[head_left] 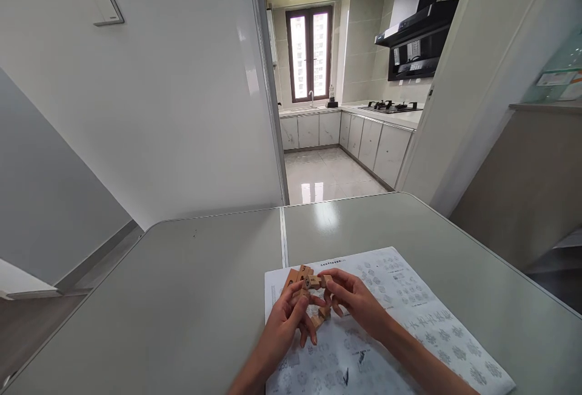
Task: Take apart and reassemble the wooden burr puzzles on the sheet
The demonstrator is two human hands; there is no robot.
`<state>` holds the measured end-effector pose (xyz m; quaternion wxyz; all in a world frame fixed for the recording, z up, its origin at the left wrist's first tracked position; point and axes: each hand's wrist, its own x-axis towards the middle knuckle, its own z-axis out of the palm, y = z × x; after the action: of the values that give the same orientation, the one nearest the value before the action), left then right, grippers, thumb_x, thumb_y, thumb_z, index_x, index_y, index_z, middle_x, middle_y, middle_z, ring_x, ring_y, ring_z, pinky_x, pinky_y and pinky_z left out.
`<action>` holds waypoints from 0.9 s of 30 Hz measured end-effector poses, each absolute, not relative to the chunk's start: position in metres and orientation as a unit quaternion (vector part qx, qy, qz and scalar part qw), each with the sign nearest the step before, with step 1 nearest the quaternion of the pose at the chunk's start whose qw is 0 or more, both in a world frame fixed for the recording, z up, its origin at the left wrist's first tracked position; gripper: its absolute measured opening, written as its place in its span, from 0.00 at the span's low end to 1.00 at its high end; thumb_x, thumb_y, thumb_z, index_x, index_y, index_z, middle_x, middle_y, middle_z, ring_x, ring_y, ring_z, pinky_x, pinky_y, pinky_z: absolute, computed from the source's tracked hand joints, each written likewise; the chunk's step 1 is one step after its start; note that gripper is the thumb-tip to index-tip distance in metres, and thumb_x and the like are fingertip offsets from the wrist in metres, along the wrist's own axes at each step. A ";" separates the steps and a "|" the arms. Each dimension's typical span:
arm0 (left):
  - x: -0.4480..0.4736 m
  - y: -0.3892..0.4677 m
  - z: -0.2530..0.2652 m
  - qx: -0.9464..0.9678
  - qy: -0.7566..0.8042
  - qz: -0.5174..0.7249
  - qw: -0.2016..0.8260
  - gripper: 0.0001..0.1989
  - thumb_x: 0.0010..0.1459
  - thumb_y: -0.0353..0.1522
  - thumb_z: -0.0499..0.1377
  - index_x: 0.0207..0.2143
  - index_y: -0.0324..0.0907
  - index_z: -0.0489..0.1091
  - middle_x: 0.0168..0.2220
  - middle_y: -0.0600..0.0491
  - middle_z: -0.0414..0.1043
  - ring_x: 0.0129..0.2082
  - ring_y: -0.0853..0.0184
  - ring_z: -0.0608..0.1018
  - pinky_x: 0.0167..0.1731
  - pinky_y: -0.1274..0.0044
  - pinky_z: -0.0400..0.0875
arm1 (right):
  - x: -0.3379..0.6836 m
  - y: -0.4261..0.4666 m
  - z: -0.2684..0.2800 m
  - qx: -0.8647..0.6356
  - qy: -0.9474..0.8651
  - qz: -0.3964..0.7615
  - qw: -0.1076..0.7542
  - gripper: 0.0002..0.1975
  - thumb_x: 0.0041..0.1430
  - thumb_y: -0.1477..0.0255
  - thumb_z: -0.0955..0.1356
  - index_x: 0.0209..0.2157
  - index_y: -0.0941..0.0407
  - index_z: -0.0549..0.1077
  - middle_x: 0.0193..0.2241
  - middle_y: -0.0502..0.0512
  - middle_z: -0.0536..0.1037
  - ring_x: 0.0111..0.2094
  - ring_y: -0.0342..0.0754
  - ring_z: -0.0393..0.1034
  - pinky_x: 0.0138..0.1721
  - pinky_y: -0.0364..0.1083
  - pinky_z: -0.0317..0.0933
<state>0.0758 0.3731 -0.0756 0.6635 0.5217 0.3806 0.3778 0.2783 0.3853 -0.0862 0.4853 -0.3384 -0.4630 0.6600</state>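
Note:
My left hand [285, 321] is closed around light wooden puzzle pieces [313, 282] with dark marks on their faces, held just above a printed sheet. My right hand [359, 303] pinches a small notched wooden block [326, 280] at the right end of the same group. Whether the pieces in the two hands are locked together or only touching, I cannot tell. Behind my left fingers more marked wooden pieces [293, 275] show. Below, between the hands, another wooden piece [324, 312] appears, partly hidden by fingers. The large white sheet [384, 271] carries line drawings of puzzle shapes.
A grey-green table [213, 286] with a centre seam supports the sheet. Past its far edge, a doorway opens onto a kitchen with white cabinets [309, 130], a gas hob [391, 106] and a window [310, 56]. A white wall [182, 92] stands at the left.

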 end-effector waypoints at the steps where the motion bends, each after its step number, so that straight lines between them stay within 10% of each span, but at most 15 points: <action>1: 0.076 0.373 -0.076 0.527 0.380 0.377 0.660 0.31 0.64 0.52 0.58 0.59 0.40 0.62 0.49 0.40 0.77 0.19 0.72 0.77 0.15 0.81 0.61 | 0.278 0.385 -0.087 -0.342 -0.473 0.649 0.488 0.24 0.61 0.51 0.73 0.45 0.57 0.76 0.31 0.52 0.75 0.23 0.41 0.62 0.25 0.43 0.58; 8: 0.076 0.369 -0.078 0.535 0.409 0.361 0.645 0.36 0.65 0.50 0.60 0.65 0.39 0.56 0.26 0.55 0.76 0.19 0.69 0.76 0.18 0.81 0.62 | 0.274 0.385 -0.096 -0.358 -0.530 0.611 0.467 0.22 0.63 0.50 0.71 0.36 0.57 0.74 0.24 0.49 0.71 0.25 0.43 0.62 0.26 0.43 0.57; 27: 0.076 0.368 -0.075 0.559 0.371 0.350 0.654 0.43 0.63 0.48 0.63 0.71 0.46 0.47 0.30 0.53 0.76 0.21 0.71 0.75 0.19 0.82 0.64 | 0.270 0.383 -0.103 -0.315 -0.558 0.625 0.445 0.21 0.65 0.51 0.70 0.38 0.53 0.63 0.24 0.46 0.75 0.21 0.41 0.64 0.23 0.42 0.54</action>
<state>0.0757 0.3678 -0.0745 0.6535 0.5589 0.3713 0.3502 0.2701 0.3835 -0.1027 0.4447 -0.3151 -0.5584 0.6254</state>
